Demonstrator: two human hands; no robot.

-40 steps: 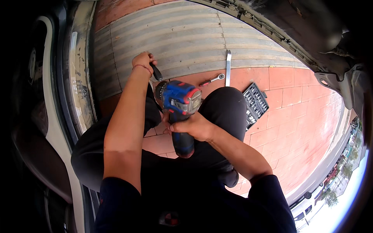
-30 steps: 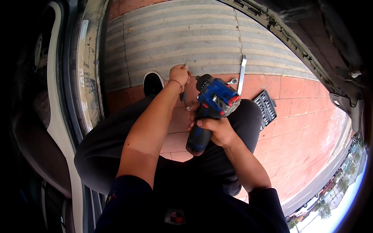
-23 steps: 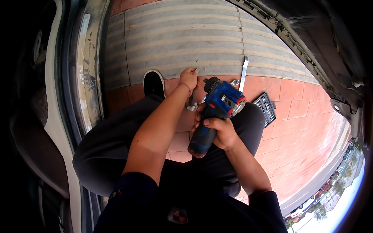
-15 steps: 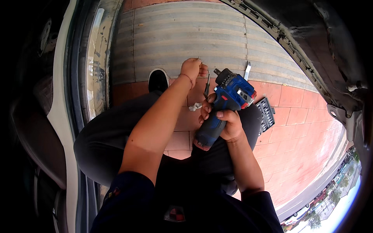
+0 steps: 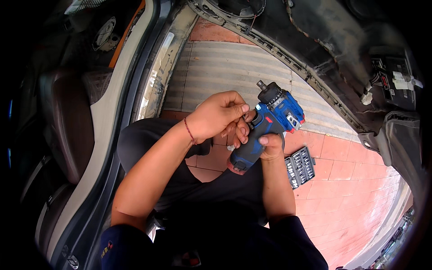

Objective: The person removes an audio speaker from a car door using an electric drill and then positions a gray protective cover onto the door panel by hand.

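A blue and black cordless drill (image 5: pixel 280 110) is gripped by its handle in my right hand (image 5: pixel 271 145), tilted with its chuck pointing up and away. No long bit shows in the chuck. My left hand (image 5: pixel 220 115) is bent in beside the drill, thumb and fingers pinched together close to the right hand's fingertips. Whatever lies in that pinch is too small and covered to make out. Below the fingers, a bit of something whitish (image 5: pixel 231 147) peeks out, mostly hidden.
On the red tiles (image 5: pixel 335 157) to the right lies an open dark case (image 5: pixel 300 167) of small metal bits or sockets. A stripped car door (image 5: pixel 328 54) with exposed wiring spans the upper right. The door sill (image 5: pixel 153 76) and a brown seat (image 5: pixel 67 121) are on the left.
My left hand has drawn back from beyond the drill to the right hand's fingers. The view has turned, showing more of the car door and seat. The drill stays in my right hand.
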